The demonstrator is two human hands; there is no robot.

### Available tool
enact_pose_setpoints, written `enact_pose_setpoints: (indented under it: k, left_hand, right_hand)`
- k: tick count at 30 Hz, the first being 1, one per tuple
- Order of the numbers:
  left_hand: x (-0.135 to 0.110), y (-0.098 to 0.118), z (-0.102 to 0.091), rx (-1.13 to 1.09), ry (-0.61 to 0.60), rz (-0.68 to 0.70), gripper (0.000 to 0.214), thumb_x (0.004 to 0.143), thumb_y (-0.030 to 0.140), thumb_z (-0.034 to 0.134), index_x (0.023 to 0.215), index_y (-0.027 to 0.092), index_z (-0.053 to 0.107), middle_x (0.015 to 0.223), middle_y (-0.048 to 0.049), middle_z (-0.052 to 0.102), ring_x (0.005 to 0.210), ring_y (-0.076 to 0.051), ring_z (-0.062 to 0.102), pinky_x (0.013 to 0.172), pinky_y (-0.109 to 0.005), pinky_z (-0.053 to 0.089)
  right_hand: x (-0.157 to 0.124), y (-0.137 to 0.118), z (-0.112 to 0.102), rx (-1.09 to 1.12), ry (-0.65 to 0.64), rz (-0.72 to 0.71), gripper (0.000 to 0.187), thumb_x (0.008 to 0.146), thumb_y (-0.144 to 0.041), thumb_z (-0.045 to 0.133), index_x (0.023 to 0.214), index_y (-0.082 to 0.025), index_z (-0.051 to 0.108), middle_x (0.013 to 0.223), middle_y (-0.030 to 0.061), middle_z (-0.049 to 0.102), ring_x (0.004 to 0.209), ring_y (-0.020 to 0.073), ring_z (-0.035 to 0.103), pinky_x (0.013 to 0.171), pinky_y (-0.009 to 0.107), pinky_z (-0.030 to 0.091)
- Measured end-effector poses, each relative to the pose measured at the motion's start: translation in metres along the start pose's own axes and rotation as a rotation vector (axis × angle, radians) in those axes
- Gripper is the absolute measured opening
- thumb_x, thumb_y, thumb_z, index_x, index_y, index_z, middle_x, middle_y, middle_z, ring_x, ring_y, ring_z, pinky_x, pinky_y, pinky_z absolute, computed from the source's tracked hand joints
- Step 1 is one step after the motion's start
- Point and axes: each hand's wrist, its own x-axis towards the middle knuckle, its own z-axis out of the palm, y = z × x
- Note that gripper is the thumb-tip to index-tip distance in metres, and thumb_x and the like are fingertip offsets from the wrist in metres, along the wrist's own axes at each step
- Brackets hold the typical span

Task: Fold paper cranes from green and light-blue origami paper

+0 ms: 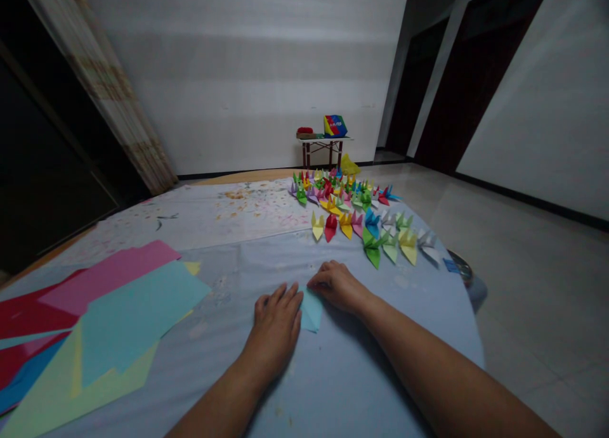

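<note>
A small folded piece of light-blue paper [311, 312] lies on the cloth-covered table between my hands. My left hand [278, 321] rests flat at its left side, fingers stretched out and fingertips against the paper's edge. With its fingers pressed together, my right hand [335, 284] pinches the paper's top corner. Part of the paper is hidden under the fingers. Beyond my right hand stand several folded paper cranes [372, 248] in many colours, with a dense group of them farther back.
Loose sheets of coloured paper, light-blue [143, 305], pink [114, 273] and pale green [52, 387] among them, overlap at the left. The rounded table edge [476, 336] runs along the right. By the far wall, a small table [326, 140] carries a colourful box [335, 126].
</note>
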Motion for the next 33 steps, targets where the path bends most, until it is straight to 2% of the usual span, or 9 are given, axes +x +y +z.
enact_pose_setpoints:
  k: [5, 10, 13, 21, 27, 33]
  left_hand:
    - [-0.001, 0.0, 0.001, 0.039, 0.018, -0.021, 0.039, 0.084, 0.023, 0.038, 0.122, 0.023, 0.049, 0.136, -0.0085, 0.042, 0.127, -0.029, 0.03, 0.097, -0.051, 0.016]
    - [-0.001, 0.002, -0.006, 0.15, 0.112, -0.123, 0.041, 0.082, 0.03, 0.042, 0.12, 0.015, 0.049, 0.127, -0.0159, 0.051, 0.12, -0.031, 0.038, 0.096, -0.05, 0.019]
    - [-0.002, 0.007, -0.009, 0.216, 0.134, -0.122, 0.041, 0.083, 0.029, 0.041, 0.12, 0.014, 0.05, 0.124, -0.0153, 0.052, 0.116, -0.029, 0.041, 0.096, -0.049, 0.021]
    - [-0.001, 0.012, -0.007, 0.287, 0.036, -0.133, 0.041, 0.086, 0.028, 0.036, 0.125, 0.023, 0.046, 0.13, -0.009, 0.047, 0.12, -0.026, 0.036, 0.096, -0.048, 0.023]
    - [-0.001, 0.011, -0.005, 0.309, 0.028, -0.16, 0.042, 0.086, 0.03, 0.035, 0.126, 0.024, 0.044, 0.132, -0.0103, 0.044, 0.123, -0.026, 0.033, 0.096, -0.047, 0.023]
    - [0.0, 0.013, -0.003, 0.339, 0.006, -0.171, 0.044, 0.086, 0.029, 0.034, 0.129, 0.024, 0.04, 0.135, -0.0132, 0.04, 0.125, -0.028, 0.031, 0.096, -0.048, 0.023]
  right_hand:
    - [-0.001, 0.0, 0.002, -0.006, 0.004, -0.024, 0.023, 0.078, -0.019, 0.056, 0.095, -0.03, 0.068, 0.085, 0.0054, 0.06, 0.085, 0.0181, 0.05, 0.074, 0.029, 0.032]
    - [-0.002, -0.001, 0.001, -0.009, -0.003, -0.042, 0.022, 0.08, -0.021, 0.055, 0.095, -0.03, 0.068, 0.084, 0.0051, 0.06, 0.085, 0.0178, 0.051, 0.073, 0.029, 0.031]
    - [-0.001, -0.002, -0.001, -0.023, -0.015, -0.04, 0.022, 0.08, -0.021, 0.055, 0.095, -0.03, 0.068, 0.085, 0.005, 0.06, 0.086, 0.0177, 0.05, 0.073, 0.029, 0.031]
    - [-0.001, -0.004, -0.002, -0.052, -0.041, -0.025, 0.021, 0.081, -0.024, 0.053, 0.095, -0.03, 0.067, 0.088, 0.0051, 0.059, 0.086, 0.0172, 0.049, 0.074, 0.029, 0.03]
    - [-0.001, -0.008, 0.001, -0.103, -0.034, -0.064, 0.03, 0.08, -0.021, 0.055, 0.107, -0.032, 0.061, 0.094, 0.0056, 0.057, 0.09, 0.0185, 0.045, 0.073, 0.03, 0.028]
    - [-0.002, -0.015, 0.0, -0.195, -0.086, -0.118, 0.026, 0.086, -0.031, 0.047, 0.108, -0.035, 0.06, 0.099, 0.0067, 0.056, 0.094, 0.0216, 0.04, 0.072, 0.033, 0.024]
